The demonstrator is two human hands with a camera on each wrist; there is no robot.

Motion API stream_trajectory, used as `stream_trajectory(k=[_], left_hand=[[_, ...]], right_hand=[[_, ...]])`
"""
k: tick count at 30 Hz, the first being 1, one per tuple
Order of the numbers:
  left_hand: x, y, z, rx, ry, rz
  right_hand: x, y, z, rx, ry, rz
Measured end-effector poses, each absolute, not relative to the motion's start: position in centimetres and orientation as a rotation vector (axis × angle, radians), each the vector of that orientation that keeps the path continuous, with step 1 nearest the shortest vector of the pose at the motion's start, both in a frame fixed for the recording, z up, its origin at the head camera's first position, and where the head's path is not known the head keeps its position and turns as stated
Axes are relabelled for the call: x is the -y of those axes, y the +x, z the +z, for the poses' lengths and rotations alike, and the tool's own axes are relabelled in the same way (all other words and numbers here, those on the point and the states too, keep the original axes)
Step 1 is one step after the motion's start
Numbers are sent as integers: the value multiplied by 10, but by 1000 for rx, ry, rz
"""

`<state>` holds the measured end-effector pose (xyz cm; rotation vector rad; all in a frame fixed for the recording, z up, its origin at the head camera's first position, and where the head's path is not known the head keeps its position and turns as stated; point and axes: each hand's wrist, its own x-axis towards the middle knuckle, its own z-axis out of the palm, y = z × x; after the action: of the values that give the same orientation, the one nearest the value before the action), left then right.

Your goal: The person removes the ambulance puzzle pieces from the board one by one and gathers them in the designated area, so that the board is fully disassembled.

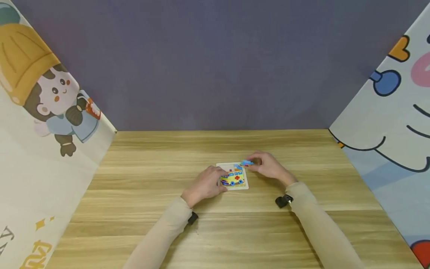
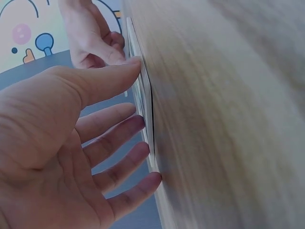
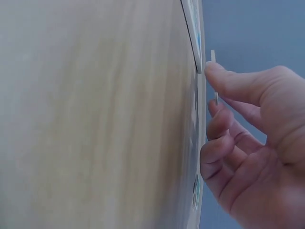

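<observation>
A small jigsaw puzzle board (image 1: pixel 239 188) with a pale frame lies on the table, its picture a yellow ambulance (image 1: pixel 231 179) with a red cross. My left hand (image 1: pixel 206 183) rests on its left side, fingers spread and nearly straight; the left wrist view has the thumb and fingertips touching the board (image 2: pixel 148 95). At the upper right corner, my right hand (image 1: pixel 267 165) pinches a blue puzzle piece (image 1: pixel 247 163) between thumb and fingers. Seen edge-on in the right wrist view, that piece (image 3: pixel 213 56) stands off the tabletop. The left hand covers part of the picture.
The wooden table (image 1: pixel 151 168) meets a dark grey-blue panel (image 1: pixel 215 67) at the back. Cartoon-printed panels stand at the left (image 1: pixel 40 168) and right (image 1: pixel 379 142). A small coloured thing (image 3: pixel 196 191) lies on the tabletop beyond the right fingers.
</observation>
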<state>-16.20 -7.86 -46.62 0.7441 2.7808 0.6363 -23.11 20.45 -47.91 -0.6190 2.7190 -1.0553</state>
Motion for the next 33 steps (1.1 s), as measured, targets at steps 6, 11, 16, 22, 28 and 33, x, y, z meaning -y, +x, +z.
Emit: stream_trajectory(k=[6, 11, 16, 22, 28, 33], left_hand=[[80, -163, -466, -2776, 735, 652], [80, -164, -466, -2782, 740, 646], [80, -163, -466, -2783, 751, 644], [79, -164, -467, -2782, 742, 651], [79, -163, -465, -2763, 729, 662], [77, -162, -466, -2750, 715, 660]], right_hand=[[-219, -230, -478, -2727, -573, -1046], [-231, -230, -481, -2738, -544, -1045], [-242, -231, -482, -2760, -504, -1037], [-255, -235, -481, -2789, -452, -1023], [-270, -239, -481, -2795, -400, -1020], [-284, -240, -480, -2792, -360, -1004]])
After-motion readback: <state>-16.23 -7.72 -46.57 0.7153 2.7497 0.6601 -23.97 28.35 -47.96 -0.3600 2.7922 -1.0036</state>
